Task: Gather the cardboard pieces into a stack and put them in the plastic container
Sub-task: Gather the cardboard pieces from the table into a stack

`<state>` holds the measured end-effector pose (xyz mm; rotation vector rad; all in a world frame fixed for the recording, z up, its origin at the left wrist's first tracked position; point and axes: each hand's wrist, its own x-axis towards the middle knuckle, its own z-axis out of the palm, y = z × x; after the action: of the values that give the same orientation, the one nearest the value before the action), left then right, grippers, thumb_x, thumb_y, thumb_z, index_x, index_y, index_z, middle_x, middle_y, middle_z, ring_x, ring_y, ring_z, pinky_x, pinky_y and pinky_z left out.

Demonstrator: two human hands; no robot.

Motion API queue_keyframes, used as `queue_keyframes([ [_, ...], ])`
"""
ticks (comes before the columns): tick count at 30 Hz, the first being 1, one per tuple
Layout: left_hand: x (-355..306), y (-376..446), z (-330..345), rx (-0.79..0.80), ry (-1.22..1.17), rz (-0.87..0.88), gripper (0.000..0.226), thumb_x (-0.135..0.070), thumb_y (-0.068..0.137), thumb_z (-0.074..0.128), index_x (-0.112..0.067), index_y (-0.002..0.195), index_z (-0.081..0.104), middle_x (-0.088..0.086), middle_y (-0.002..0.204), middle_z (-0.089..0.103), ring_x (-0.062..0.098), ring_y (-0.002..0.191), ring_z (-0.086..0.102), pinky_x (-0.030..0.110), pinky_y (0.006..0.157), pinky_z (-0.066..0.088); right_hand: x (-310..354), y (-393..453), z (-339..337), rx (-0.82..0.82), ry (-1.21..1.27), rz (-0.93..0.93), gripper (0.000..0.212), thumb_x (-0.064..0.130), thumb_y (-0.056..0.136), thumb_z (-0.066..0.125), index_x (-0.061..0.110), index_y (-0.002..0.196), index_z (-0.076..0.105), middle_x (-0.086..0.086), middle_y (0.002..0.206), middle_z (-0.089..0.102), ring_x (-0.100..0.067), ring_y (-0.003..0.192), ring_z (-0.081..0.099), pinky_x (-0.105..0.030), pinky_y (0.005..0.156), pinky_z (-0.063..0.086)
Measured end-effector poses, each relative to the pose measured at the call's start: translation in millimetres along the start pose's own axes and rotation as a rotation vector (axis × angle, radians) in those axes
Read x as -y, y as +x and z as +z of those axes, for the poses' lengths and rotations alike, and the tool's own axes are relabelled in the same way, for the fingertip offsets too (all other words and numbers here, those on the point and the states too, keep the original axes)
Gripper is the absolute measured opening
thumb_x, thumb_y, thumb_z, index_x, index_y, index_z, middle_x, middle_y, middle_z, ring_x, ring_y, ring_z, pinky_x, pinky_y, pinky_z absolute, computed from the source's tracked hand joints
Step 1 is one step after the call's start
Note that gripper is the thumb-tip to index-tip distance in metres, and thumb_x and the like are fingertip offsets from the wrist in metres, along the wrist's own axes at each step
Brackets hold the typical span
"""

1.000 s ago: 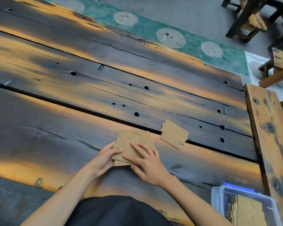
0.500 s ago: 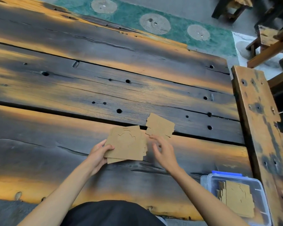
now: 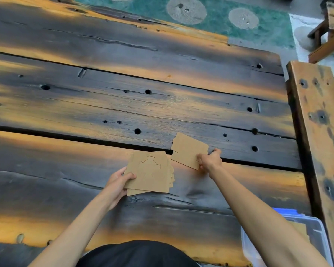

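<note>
A stack of brown cardboard pieces (image 3: 150,173) lies fanned on the dark wooden table, and my left hand (image 3: 117,183) grips its left edge, thumb on top. To its right lies a smaller pile of cardboard pieces (image 3: 188,149) across a gap between planks. My right hand (image 3: 210,159) pinches that pile at its near right corner. The clear plastic container (image 3: 314,228) with a blue clip sits at the lower right, partly hidden behind my right forearm, with cardboard inside it.
The table (image 3: 123,105) is made of scorched planks with holes and gaps. A wooden bench (image 3: 320,120) runs along its right end, close to the container. Beyond the far edge are a green patterned floor mat (image 3: 210,18) and wooden stools (image 3: 330,31).
My right hand left the big stack, reached right and took hold of the smaller pile's corner. My left hand kept its grip on the stack. The view shifted closer and to the right.
</note>
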<state>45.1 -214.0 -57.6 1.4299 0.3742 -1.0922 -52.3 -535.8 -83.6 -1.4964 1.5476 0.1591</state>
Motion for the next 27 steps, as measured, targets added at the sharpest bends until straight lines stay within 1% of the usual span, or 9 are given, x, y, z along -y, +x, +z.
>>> queue_keyframes([
  [3, -2.7, 4.5, -1.7, 0.002, 0.019, -0.005, 0.035, -0.003, 0.091, 0.056, -0.017, 0.120, 0.069, 0.011, 0.111, 0.077, 0.026, 0.096, 0.070, 0.043, 0.075, 0.061, -2.3, -0.8, 5.6, -0.040, 0.042, 0.003, 0.068, 0.013, 0.085, 0.068, 0.016, 0.142, 0.031, -0.016, 0.092, 0.073, -0.025, 0.064, 0.067, -0.042, 0.075, 0.063],
  [7, -5.9, 11.3, -4.6, 0.010, 0.032, -0.010, 0.036, -0.004, 0.091, 0.057, -0.019, 0.121, 0.069, 0.009, 0.112, 0.078, 0.024, 0.096, 0.072, 0.043, 0.077, 0.062, -8.6, 4.0, 5.8, -0.076, 0.098, -0.006, 0.070, 0.007, 0.081, 0.073, 0.018, 0.141, 0.040, -0.016, 0.117, 0.069, -0.036, 0.105, 0.069, -0.050, 0.097, 0.055],
  [8, -6.5, 13.4, -4.9, 0.014, 0.035, -0.015, 0.036, -0.005, 0.091, 0.057, -0.020, 0.122, 0.069, 0.008, 0.112, 0.078, 0.025, 0.099, 0.071, 0.045, 0.080, 0.061, -9.1, 4.0, 4.6, -0.088, 0.121, -0.004, 0.068, 0.006, 0.080, 0.074, 0.017, 0.140, 0.044, -0.015, 0.118, 0.068, -0.036, 0.106, 0.069, -0.051, 0.099, 0.054],
  [12, -8.4, 21.6, -2.5, 0.027, 0.036, -0.024, 0.037, -0.005, 0.090, 0.057, -0.022, 0.120, 0.070, 0.009, 0.112, 0.078, 0.026, 0.100, 0.071, 0.048, 0.083, 0.061, -8.1, -7.6, -6.2, -0.050, 0.226, -0.025, 0.052, 0.002, 0.084, 0.075, 0.014, 0.131, 0.056, -0.009, 0.087, 0.071, -0.018, 0.060, 0.060, -0.040, 0.084, 0.060],
  [14, -8.9, 24.2, -0.3, 0.042, 0.044, -0.024, 0.036, -0.006, 0.088, 0.058, -0.021, 0.117, 0.072, 0.010, 0.111, 0.078, 0.023, 0.094, 0.073, 0.045, 0.077, 0.062, -7.4, -17.0, -14.0, -0.018, 0.284, -0.071, 0.043, 0.001, 0.088, 0.072, 0.015, 0.126, 0.059, -0.006, 0.078, 0.067, -0.014, 0.056, 0.058, -0.034, 0.072, 0.057],
  [17, -10.3, 24.9, 2.9, 0.059, 0.052, -0.025, 0.034, -0.009, 0.085, 0.060, -0.020, 0.115, 0.072, 0.013, 0.112, 0.077, 0.024, 0.094, 0.073, 0.042, 0.076, 0.061, -6.0, -38.3, -27.8, 0.004, 0.403, -0.157, 0.030, 0.001, 0.093, 0.067, 0.018, 0.117, 0.059, -0.003, 0.082, 0.067, -0.014, 0.062, 0.064, -0.028, 0.059, 0.053],
  [19, -12.1, 23.8, 4.4, 0.070, 0.051, -0.023, 0.034, -0.009, 0.083, 0.061, -0.019, 0.113, 0.073, 0.013, 0.113, 0.077, 0.027, 0.101, 0.072, 0.044, 0.081, 0.060, -5.5, -54.5, -36.4, 0.016, 0.451, -0.240, 0.024, 0.003, 0.094, 0.068, 0.018, 0.112, 0.062, -0.002, 0.092, 0.070, -0.015, 0.069, 0.070, -0.027, 0.058, 0.054],
  [23, -17.0, 17.1, 4.4, 0.176, -0.005, -0.033, 0.034, -0.006, 0.090, 0.058, -0.013, 0.122, 0.069, 0.017, 0.119, 0.074, 0.032, 0.109, 0.070, 0.044, 0.084, 0.060, -9.8, -85.5, -45.3, 0.021, 0.474, -0.467, 0.017, 0.001, 0.093, 0.069, 0.018, 0.094, 0.073, -0.005, 0.096, 0.074, -0.014, 0.083, 0.073, -0.021, 0.068, 0.059],
  [27, -22.7, 4.9, 2.4, 0.330, -0.109, -0.050, 0.040, -0.008, 0.090, 0.062, -0.009, 0.130, 0.064, 0.020, 0.121, 0.071, 0.028, 0.100, 0.072, 0.040, 0.077, 0.061, -16.9, -109.7, -43.2, 0.132, 0.359, -0.715, 0.044, -0.023, 0.086, 0.054, 0.015, 0.091, 0.074, -0.012, 0.112, 0.074, -0.016, 0.108, 0.071, -0.032, 0.090, 0.058],
])
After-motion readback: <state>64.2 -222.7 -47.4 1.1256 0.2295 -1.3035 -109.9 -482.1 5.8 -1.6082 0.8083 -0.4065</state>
